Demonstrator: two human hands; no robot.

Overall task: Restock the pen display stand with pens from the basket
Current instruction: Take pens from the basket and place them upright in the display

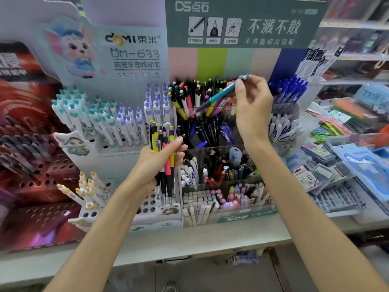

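Pens filled the left hand's grip while the right hand pinched a teal pen over the stand.

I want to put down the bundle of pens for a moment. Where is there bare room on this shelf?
The pale shelf edge in front of the displays lies bare, from below the white holed stand to below the clear bins. Behind it everything is crowded: pens fill the top compartment, and packets pile up at right.
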